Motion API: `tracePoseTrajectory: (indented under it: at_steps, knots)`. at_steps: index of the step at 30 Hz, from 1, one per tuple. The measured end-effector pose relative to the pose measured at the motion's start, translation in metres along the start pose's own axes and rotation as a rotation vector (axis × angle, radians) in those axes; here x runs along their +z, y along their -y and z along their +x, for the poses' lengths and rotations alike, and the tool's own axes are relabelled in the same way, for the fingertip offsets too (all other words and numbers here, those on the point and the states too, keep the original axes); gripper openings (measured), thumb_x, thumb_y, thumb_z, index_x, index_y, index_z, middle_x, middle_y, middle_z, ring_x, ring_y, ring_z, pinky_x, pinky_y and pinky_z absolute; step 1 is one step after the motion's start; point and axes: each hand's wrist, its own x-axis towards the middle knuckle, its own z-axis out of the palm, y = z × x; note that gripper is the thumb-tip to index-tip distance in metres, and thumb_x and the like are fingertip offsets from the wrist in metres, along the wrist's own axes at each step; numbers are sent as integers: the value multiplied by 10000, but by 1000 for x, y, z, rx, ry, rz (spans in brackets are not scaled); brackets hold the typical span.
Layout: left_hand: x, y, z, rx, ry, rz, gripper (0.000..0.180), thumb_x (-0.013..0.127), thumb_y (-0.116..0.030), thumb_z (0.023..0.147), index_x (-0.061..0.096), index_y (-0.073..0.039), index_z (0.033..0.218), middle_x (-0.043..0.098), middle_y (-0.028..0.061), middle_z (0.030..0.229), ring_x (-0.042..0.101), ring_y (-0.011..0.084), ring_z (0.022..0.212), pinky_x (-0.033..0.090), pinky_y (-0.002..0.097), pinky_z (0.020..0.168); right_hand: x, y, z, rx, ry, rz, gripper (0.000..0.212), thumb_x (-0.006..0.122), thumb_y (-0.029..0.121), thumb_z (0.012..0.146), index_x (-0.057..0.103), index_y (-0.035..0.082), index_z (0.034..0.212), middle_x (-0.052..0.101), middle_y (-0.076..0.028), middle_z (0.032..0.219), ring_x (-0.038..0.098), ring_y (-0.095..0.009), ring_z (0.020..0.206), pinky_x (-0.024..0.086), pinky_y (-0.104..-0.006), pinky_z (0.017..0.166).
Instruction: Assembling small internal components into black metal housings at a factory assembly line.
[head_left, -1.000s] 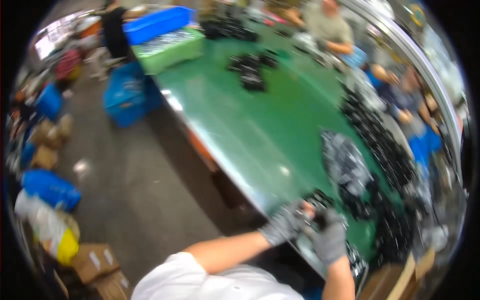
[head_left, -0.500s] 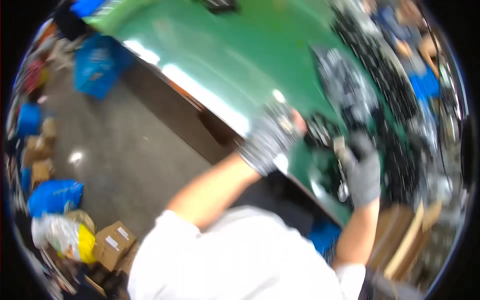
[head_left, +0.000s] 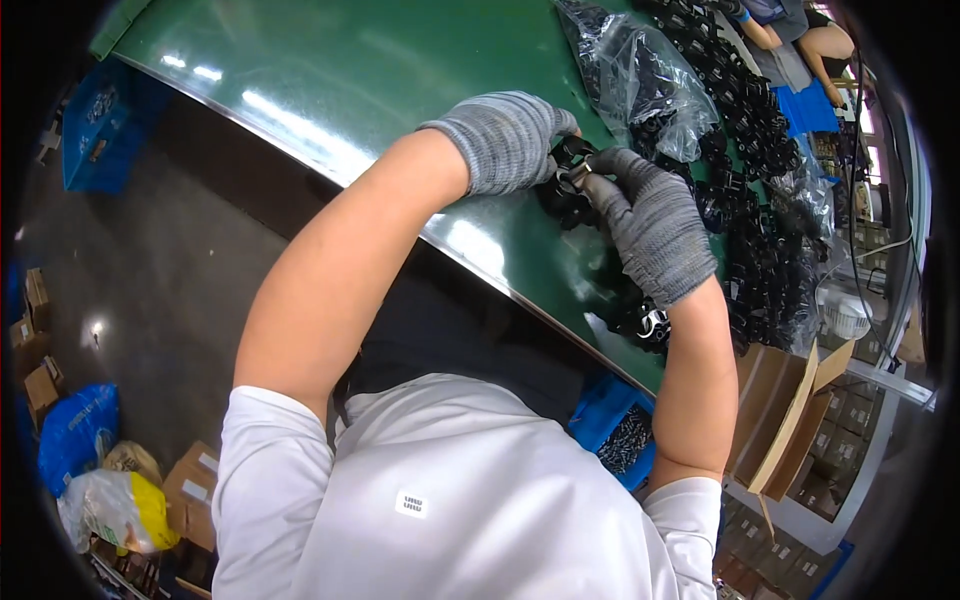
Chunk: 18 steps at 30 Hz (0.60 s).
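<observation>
Both hands wear grey knitted gloves and meet above the green tabletop (head_left: 400, 60). My left hand (head_left: 505, 142) is closed around the left side of a small black part (head_left: 572, 150), its fingertips partly hidden. From the right, my right hand (head_left: 655, 222) pinches a small shiny metal piece (head_left: 579, 172) against that same part. Under the fingers lie more black rounded parts (head_left: 570, 208), touching or very near the gloves. Beside my right forearm sits another black part with a bright metal face (head_left: 652, 322).
A long heap of black parts (head_left: 755, 250) covers the table's right side, with a clear plastic bag (head_left: 650, 80) beside it. Below the near edge stands a blue bin (head_left: 600, 415) of small metal pieces. An open carton (head_left: 775, 430) is at right. Another person (head_left: 800, 40) sits at far right.
My hands have come together over the black parts; before, they were apart. The right hand moved left with the metal piece. The whole view has swung and is now sharper.
</observation>
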Motion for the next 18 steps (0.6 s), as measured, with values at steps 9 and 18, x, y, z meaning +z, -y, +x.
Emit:
tracePoseTrajectory:
  at_steps: [9,18]
  knots:
    - [11,-1,6,55,-56,108,296,712,-279,850,752,-105,1086,740,145,1008,704,334,970,568,432,863,6,2,6,7,53,-156,233,640,137,980,697,-23,1139,733,-224,902,724,-316,815,556,-388,781]
    - [17,8,-6,101,-294,32,299,704,-297,866,745,-93,1080,738,140,969,709,328,957,577,424,861,13,3,-14,-8,-113,191,302,739,71,894,689,14,1186,732,-165,1011,712,-264,888,564,-366,826]
